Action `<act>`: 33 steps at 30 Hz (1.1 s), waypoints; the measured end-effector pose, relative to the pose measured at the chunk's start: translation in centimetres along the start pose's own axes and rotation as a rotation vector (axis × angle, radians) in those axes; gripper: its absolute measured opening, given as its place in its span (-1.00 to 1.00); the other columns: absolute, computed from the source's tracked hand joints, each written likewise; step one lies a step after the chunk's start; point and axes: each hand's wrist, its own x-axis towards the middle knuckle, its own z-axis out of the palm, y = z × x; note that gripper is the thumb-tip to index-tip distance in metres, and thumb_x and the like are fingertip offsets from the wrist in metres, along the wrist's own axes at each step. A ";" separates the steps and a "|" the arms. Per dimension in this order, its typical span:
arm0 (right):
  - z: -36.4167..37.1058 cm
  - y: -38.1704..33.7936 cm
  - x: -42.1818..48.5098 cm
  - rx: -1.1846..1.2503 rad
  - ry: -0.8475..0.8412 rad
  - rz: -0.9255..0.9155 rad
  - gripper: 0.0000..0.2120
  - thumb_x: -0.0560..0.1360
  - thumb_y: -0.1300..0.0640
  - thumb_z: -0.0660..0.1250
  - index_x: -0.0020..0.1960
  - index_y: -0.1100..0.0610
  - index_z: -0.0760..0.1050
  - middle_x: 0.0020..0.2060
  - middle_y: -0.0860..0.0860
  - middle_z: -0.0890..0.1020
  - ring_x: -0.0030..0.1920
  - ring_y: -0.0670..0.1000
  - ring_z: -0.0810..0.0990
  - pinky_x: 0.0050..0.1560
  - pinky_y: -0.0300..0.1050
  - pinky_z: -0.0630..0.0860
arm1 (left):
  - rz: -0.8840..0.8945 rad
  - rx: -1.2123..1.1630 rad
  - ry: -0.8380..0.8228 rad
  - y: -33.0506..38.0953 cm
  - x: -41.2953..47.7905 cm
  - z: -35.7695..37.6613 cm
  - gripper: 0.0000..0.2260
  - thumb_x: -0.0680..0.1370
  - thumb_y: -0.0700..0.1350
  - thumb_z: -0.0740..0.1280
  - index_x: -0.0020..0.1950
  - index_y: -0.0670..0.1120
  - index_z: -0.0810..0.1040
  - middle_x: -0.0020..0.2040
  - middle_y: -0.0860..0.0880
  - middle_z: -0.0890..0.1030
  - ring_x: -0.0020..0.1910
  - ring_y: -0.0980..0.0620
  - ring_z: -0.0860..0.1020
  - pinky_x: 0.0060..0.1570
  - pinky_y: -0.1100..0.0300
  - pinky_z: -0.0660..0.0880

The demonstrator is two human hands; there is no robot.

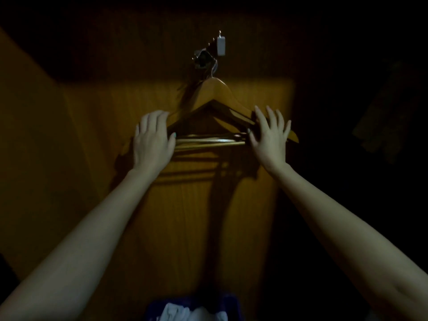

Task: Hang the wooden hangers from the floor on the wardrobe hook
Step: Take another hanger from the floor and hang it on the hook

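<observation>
A dim room is showing a wooden wardrobe panel (185, 216) with vertical grain, glowing amber where a patch of light is falling across its middle; its upper part and everything to the right are sinking into near blackness; a second wooden surface is angling away on the left. One white hook (221, 45) is sitting high on the panel, with a dark tangle of metal hanger necks just below and left of it; how many necks are gathered there cannot be told. A bunch of wooden hangers (215, 93) is hanging from that point, flat against the panel; at least two sloping shoulders and about three pale crossbars are showing, stacked closely, so the exact count is unclear; their shadow is falling on the wood beneath. Two bare forearms are reaching up from the bottom corners. The left hand (154, 140) is resting over the left ends of the hangers, fingers loosely curved and not clenched, thumb near the crossbars. The right hand (269, 137) is lying on the right ends, fingers spread and extended, gripping nothing. At the bottom edge, something blue with white cloth (194, 311) is peeking into view.
</observation>
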 end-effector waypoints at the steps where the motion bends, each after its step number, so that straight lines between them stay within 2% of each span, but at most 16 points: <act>1: -0.1 0.1 -1.1 0.071 0.021 -0.033 -0.45 0.55 0.05 0.26 0.50 -0.03 0.18 0.49 0.08 0.25 0.53 0.13 0.07 0.50 0.27 -0.10 | 0.045 -0.025 0.016 1.0 -0.6 0.1 -0.61 0.52 -0.11 0.29 0.33 -0.19 0.38 0.28 -0.18 0.47 0.28 -0.17 0.40 0.23 -0.07 0.36; 4: -0.1 1.1 -5.5 0.257 0.023 -0.094 -0.53 0.53 0.15 0.27 0.43 0.06 0.32 0.43 0.10 0.34 0.50 0.11 0.17 0.49 0.22 0.06 | 0.155 -0.121 -0.052 5.0 -3.8 1.7 -0.64 0.50 -0.12 0.32 0.27 -0.16 0.45 0.21 -0.16 0.52 0.24 -0.15 0.43 0.17 -0.04 0.35; 7: 0.0 4.2 -12.2 0.265 -0.093 -0.059 -0.60 0.55 0.15 0.25 0.38 0.09 0.39 0.38 0.10 0.39 0.47 0.09 0.24 0.47 0.05 0.13 | 0.145 -0.271 -0.262 9.4 -9.4 4.7 -0.65 0.50 -0.13 0.32 0.28 -0.14 0.45 0.24 -0.13 0.49 0.28 -0.11 0.39 0.20 0.01 0.32; 9: -0.9 7.2 -17.6 0.249 -0.199 0.041 -0.66 0.56 0.15 0.24 0.33 0.12 0.43 0.33 0.09 0.44 0.42 0.08 0.30 0.44 0.02 0.19 | 0.097 -0.372 -0.413 12.3 -14.1 6.6 -0.66 0.52 -0.15 0.31 0.29 -0.13 0.44 0.26 -0.11 0.47 0.32 -0.08 0.35 0.23 0.03 0.32; 12: -3.7 12.5 -26.8 0.237 -0.344 0.212 -0.75 0.58 0.17 0.22 0.22 0.18 0.52 0.16 0.09 0.57 0.26 0.06 0.47 0.32 0.05 0.38 | 0.047 -0.471 -0.620 16.9 -22.0 8.7 -0.68 0.54 -0.16 0.29 0.30 -0.11 0.43 0.29 -0.07 0.44 0.35 -0.03 0.31 0.27 0.07 0.31; 15: -7.6 17.5 -37.1 0.208 -0.504 0.354 -0.76 0.59 0.16 0.20 0.19 0.18 0.54 0.09 0.07 0.61 0.17 0.02 0.53 0.22 -0.05 0.44 | -0.003 -0.545 -0.782 21.8 -31.3 9.3 -0.70 0.55 -0.16 0.27 0.29 -0.11 0.44 0.28 -0.06 0.44 0.32 -0.03 0.33 0.24 0.07 0.33; 18: -11.5 21.3 -48.9 0.155 -0.691 0.488 -0.74 0.59 0.14 0.21 0.24 0.17 0.52 0.09 0.08 0.61 0.16 0.03 0.53 0.17 -0.12 0.43 | -0.120 -0.604 -0.919 26.9 -42.5 8.7 -0.71 0.54 -0.17 0.28 0.27 -0.13 0.46 0.25 -0.10 0.46 0.27 -0.09 0.36 0.22 0.06 0.32; 21: -15.0 24.3 -60.7 0.125 -0.847 0.638 -0.71 0.58 0.15 0.23 0.27 0.18 0.49 0.12 0.11 0.59 0.15 0.07 0.55 0.17 -0.07 0.48 | -0.190 -0.635 -1.083 31.7 -54.1 7.6 -0.70 0.51 -0.16 0.28 0.22 -0.19 0.50 0.15 -0.21 0.51 0.15 -0.22 0.44 0.17 0.03 0.33; 25: -17.4 28.6 -75.6 0.046 -0.985 0.794 -0.64 0.59 0.06 0.21 0.36 0.12 0.40 0.19 0.14 0.57 0.19 0.12 0.53 0.20 0.00 0.46 | -0.155 -0.720 -1.283 36.9 -68.9 8.6 -0.65 0.46 -0.02 0.17 0.08 -0.22 0.54 -0.04 -0.25 0.59 -0.06 -0.25 0.57 0.01 0.00 0.50; 27: -17.1 30.8 -83.3 0.019 -1.044 0.850 -0.60 0.58 0.00 0.20 0.39 0.09 0.35 0.19 0.17 0.56 0.19 0.15 0.52 0.20 0.09 0.46 | -0.228 -0.732 -1.373 38.8 -75.9 9.9 -0.59 0.49 0.01 0.17 0.14 -0.26 0.53 0.06 -0.28 0.58 0.08 -0.22 0.51 0.14 -0.04 0.45; 29: -15.7 33.1 -90.4 -0.018 -1.085 0.897 -0.57 0.58 -0.05 0.19 0.39 0.08 0.33 0.19 0.19 0.55 0.19 0.17 0.51 0.18 0.15 0.47 | -0.267 -0.718 -1.401 40.3 -83.0 11.7 -0.67 0.55 -0.11 0.28 0.23 -0.28 0.47 0.20 -0.28 0.50 0.23 -0.19 0.42 0.25 0.01 0.34; 31: -13.5 35.8 -97.3 -0.060 -1.111 0.940 -0.54 0.57 -0.11 0.18 0.38 0.09 0.34 0.18 0.20 0.55 0.17 0.20 0.53 0.15 0.16 0.49 | -0.263 -0.746 -1.461 41.4 -90.4 14.7 -0.67 0.54 -0.18 0.33 0.27 -0.23 0.45 0.25 -0.22 0.48 0.26 -0.18 0.41 0.25 0.03 0.35; 33: -11.0 38.8 -104.3 -0.087 -1.127 0.959 -0.51 0.56 -0.15 0.18 0.38 0.10 0.34 0.15 0.21 0.56 0.13 0.21 0.55 0.11 0.14 0.51 | -0.208 -0.748 -1.511 42.5 -97.6 18.4 -0.67 0.53 -0.16 0.34 0.28 -0.18 0.45 0.23 -0.18 0.51 0.24 -0.16 0.43 0.23 0.03 0.38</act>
